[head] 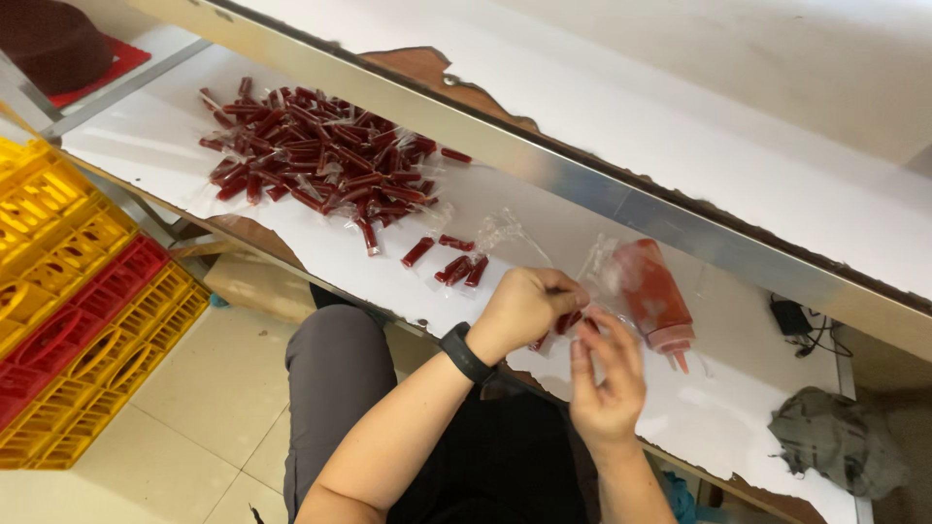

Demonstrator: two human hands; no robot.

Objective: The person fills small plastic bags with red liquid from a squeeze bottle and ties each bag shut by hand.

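Note:
My left hand (524,309) is closed around a few small dark red sticks (568,321) in clear wrap, above the white table (320,247). A black band sits on its wrist. My right hand (607,374) is just below it, fingers pinching a piece of clear wrap at the same sticks. A clear squeeze bottle of red paste (655,296) lies on the table just right of both hands, nozzle toward me. Loose red sticks (456,264) lie left of my left hand. A large pile of wrapped red sticks (320,160) covers the table's left part.
A metal rail (582,189) runs diagonally along the table's far side. Yellow and red plastic crates (78,301) are stacked on the tiled floor at the left. A grey crumpled cloth (840,442) lies at the right, a black charger (791,318) beyond it.

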